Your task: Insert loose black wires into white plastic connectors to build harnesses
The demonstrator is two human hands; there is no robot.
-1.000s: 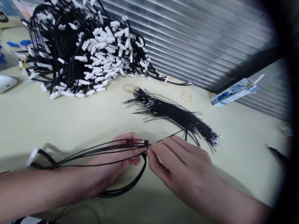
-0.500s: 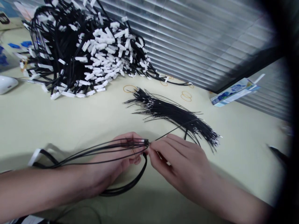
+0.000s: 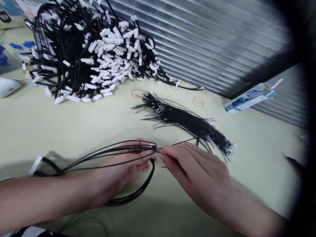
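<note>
My left hand is closed on a black wire harness whose thin wires run back over the wrist and gather at one end. A thicker black loop of it hangs below the fingers, and a white connector shows at its far end by the forearm. Just right of the left fingertips, my right hand pinches a thin black wire, which sticks out past its fingers on both sides. The small part between the left fingertips is mostly hidden.
Beyond my hands lies a bundle of loose black wires with shiny tips. A large heap of black harnesses with white connectors fills the back left. Rubber bands, a blue-and-white carton and a white mouse are on the table.
My right fingertips have drawn slightly right, away from the left ones, and a wire now shows in the gap. The left hand has barely moved.
</note>
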